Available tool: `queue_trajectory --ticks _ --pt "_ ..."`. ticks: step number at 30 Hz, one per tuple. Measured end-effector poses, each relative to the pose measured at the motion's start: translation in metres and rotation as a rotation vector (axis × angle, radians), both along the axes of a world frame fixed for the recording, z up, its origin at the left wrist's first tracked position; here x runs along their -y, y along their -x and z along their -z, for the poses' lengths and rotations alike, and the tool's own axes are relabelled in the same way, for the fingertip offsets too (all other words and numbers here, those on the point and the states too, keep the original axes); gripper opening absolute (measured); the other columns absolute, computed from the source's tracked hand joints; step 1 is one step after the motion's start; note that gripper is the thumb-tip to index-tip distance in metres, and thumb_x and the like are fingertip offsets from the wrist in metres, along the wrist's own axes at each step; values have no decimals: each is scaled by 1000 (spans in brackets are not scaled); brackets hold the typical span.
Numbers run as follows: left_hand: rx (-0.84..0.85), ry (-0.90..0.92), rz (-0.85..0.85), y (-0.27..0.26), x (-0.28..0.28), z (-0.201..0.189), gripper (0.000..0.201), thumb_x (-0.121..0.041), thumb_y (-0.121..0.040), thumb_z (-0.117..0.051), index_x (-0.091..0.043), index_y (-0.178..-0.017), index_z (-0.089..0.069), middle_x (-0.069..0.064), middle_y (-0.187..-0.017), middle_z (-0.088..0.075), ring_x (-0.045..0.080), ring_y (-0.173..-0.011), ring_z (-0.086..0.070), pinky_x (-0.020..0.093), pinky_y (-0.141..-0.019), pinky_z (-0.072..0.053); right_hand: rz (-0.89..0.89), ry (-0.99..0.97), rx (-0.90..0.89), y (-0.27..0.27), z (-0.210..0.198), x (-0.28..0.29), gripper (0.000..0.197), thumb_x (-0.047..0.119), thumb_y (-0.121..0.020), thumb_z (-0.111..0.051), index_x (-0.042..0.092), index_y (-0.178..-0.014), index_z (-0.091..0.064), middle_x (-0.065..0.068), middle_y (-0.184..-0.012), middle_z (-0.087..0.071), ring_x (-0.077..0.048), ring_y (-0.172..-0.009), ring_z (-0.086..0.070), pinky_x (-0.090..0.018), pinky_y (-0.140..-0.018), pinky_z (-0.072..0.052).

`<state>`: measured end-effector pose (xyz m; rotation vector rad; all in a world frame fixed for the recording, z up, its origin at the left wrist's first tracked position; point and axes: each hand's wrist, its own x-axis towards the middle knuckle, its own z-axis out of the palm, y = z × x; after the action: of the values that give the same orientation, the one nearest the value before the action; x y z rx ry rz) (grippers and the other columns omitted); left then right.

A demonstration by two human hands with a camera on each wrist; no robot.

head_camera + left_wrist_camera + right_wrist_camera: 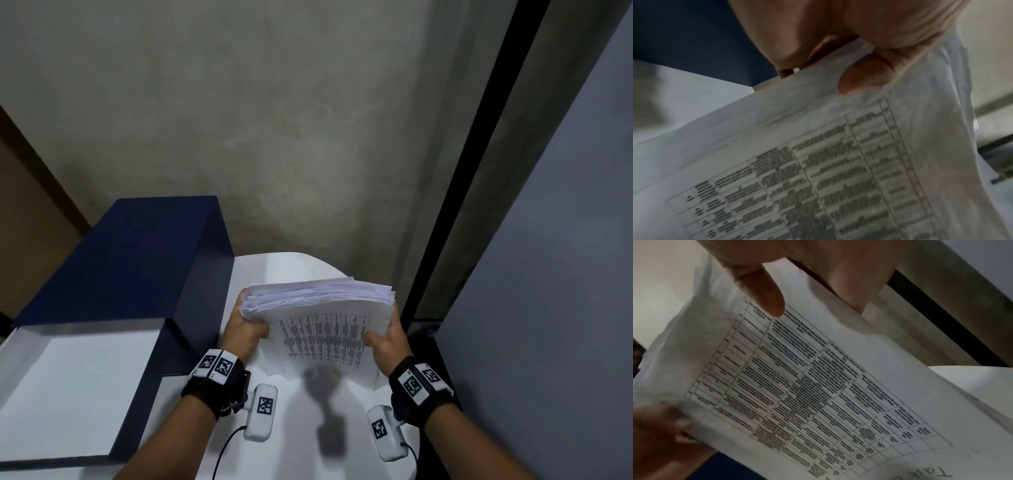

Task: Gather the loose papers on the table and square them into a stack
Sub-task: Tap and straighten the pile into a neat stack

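Note:
A thick stack of printed papers (320,329) stands on its long edge on the white table (294,421), leaning toward me, its top edge ragged. The facing sheet carries a printed table (807,386). My left hand (245,330) grips the stack's left edge, thumb on the front sheet (863,81). My right hand (388,341) grips the right edge, thumb pressed on the front (764,293) and fingers behind. The left hand also shows at the lower left of the right wrist view (659,431).
A dark blue box (137,260) with its lid up stands at the left, its white inside (78,387) showing. A concrete wall rises behind the table and a black frame (455,192) runs along the right.

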<state>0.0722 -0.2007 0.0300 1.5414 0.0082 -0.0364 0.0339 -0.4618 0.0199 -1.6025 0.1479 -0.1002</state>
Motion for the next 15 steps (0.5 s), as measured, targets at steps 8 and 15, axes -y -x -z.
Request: queue_trajectory --ticks 8,15 --pt "40 133 32 9 12 -8 64 -19 -56 -79 -13 -115 -56 9 -104 -69 17 -95 -67 24 -78 -55 77 43 59 -4 2 -4 57 -14 -81 -59 31 -114 -47 3 -97 -64 4 -80 -66 -19 -77 -55" --pt "109 106 -175 -3 20 -33 45 -61 -73 -66 -19 -88 -63 7 -90 -67 24 -86 -62 49 -88 -48 106 -101 235 -8 -32 -7 50 20 -71 -81 23 -112 -54 0 -107 -63 -12 -93 -67 -25 -75 -56"
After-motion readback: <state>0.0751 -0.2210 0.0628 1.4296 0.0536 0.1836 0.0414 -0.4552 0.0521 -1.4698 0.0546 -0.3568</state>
